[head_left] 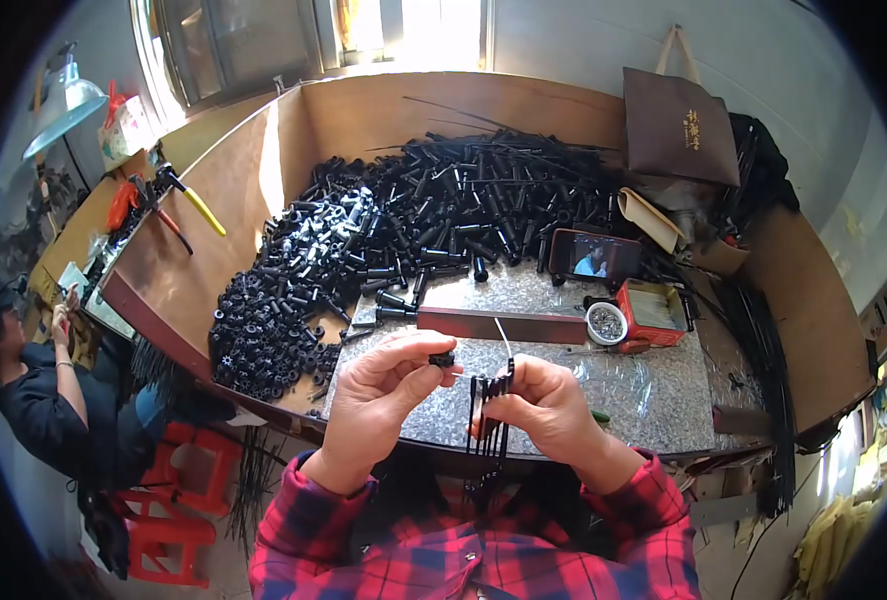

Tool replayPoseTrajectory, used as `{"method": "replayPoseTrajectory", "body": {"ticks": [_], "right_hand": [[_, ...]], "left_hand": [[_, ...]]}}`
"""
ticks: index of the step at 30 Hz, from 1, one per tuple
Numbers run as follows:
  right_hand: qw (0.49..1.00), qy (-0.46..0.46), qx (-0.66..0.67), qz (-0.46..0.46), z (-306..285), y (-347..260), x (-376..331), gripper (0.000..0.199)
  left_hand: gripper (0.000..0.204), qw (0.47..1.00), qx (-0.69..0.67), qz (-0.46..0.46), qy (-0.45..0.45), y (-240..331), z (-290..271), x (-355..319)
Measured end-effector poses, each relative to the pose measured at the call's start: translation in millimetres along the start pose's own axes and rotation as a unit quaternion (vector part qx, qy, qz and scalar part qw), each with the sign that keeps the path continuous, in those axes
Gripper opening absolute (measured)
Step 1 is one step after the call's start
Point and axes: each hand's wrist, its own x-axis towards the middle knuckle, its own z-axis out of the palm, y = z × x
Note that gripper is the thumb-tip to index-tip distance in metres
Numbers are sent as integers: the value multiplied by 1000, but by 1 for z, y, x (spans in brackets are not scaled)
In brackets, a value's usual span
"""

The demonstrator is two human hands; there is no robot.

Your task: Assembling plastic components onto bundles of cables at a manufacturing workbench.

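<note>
My left hand (375, 402) pinches a small black part (442, 359) between thumb and fingertips. It resembles the little black plastic pieces in the heap, but its exact shape is partly covered by my fingers. In my right hand (546, 408) is a bunch of thin black rods (490, 436) that hang down in front of my body. A slim pale wire (503, 335) sticks up from the top of that bunch. Both hands are close together over the near edge of the speckled worktop (653, 395), the black part just left of the rods.
Black toothed rings (263, 330) and black tubular pieces (463, 205) are heaped at the left and back. Wooden boards (553, 110) wall the table. A brown bar (503, 325), a phone (593, 257), a cup of small metal bits (606, 324) and a red box (655, 310) lie beyond my hands. Another person (43, 400) sits at left.
</note>
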Motion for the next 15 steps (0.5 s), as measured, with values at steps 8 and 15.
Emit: {"method": "replayPoseTrajectory", "body": {"ticks": [8,15], "right_hand": [[999,-43,19,-3,-4,6,8,10],[998,-50,25,-7,-4,5,8,10]], "left_hand": [[27,998,-43,32,-27,1,12,7],[27,996,-44,42,-68,6,12,9]]}}
